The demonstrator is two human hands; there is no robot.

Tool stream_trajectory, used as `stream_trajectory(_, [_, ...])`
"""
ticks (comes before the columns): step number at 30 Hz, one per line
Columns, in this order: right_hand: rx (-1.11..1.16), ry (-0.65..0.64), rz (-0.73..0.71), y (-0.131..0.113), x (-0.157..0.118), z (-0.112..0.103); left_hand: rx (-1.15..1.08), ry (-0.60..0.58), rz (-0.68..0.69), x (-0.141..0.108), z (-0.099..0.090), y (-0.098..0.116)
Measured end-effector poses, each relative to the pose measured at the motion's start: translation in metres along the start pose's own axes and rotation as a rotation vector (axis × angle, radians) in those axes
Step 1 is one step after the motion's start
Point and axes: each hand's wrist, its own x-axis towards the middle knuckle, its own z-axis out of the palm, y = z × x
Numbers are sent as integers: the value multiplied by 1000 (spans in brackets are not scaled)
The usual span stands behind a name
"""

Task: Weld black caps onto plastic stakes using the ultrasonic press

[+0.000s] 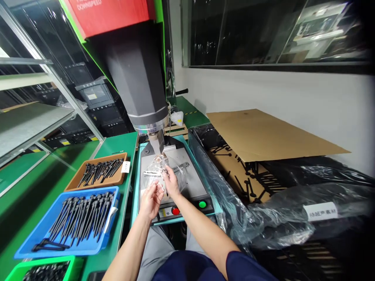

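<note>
Both hands worked close under the metal horn (pixel 157 143) of a press, so fingers could likely have been pinched had it come down while they were there; a forearm brushing the green button (pixel 202 204) or red button (pixel 175 211) might also have acted on the machine. The clear plastic (pixel 150 168) lay over the metal platform (pixel 193 183) below the horn, and loose folds could have snagged there. The left hand's (pixel 152 199) fingers were bent together beside a small pale piece, the right hand's (pixel 172 183) reached into the plastic; whether either gripped anything, I could not tell. Counted: one horn, two buttons, and three trays on the green tabletop (pixel 125 142), orange (pixel 117 180), blue (pixel 79 252) and green (pixel 77 265); their black parts overlapped too much to count.
</note>
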Motion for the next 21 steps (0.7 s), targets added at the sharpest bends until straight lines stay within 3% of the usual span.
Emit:
stream_trajectory(3, [-267, 132, -225, -4, 9, -8, 14, 0, -1, -2, 0, -4])
stream_trajectory(8, [-461, 190, -385, -13, 18, -9, 8, -11, -4, -4, 1, -8])
stream_trajectory(13, [-431, 155, -453, -21, 33, -6, 17, -31, -12, -4, 5, -9])
stream_trajectory(21, [-395, 95, -446, -27, 59, 5, 48, -35, -12, 4, 9, -8])
